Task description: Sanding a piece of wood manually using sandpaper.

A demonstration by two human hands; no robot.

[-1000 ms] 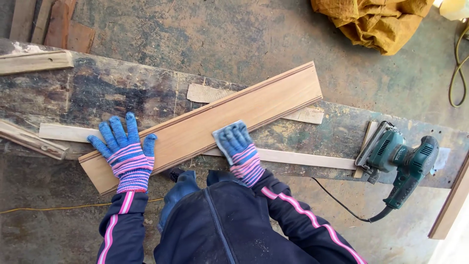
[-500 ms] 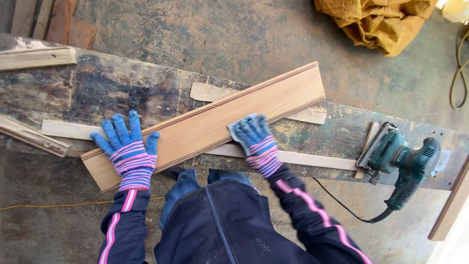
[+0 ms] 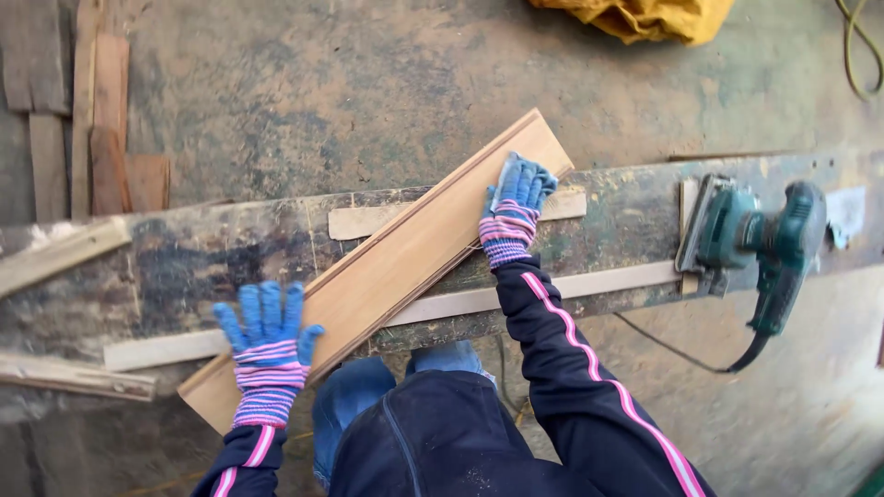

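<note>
Sliding far up the tan plank (image 3: 387, 267), the right hand (image 3: 512, 204) presses sandpaper (image 3: 505, 173) flat near its top end; the left hand (image 3: 267, 342), fingers spread, pins the lower end on the bench (image 3: 184, 248). Overreaching could pivot the overhanging plank.

Smooth matt wooden board (image 3: 387, 267) on a rough, stained wooden bench (image 3: 212, 248).

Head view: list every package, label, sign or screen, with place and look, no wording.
No packages, signs or screens show.
Sander: right end of the bench, green and black; any label on it is too blurred to tell.
White scrap: on the bench right of the sander, torn; maybe paper.
</note>
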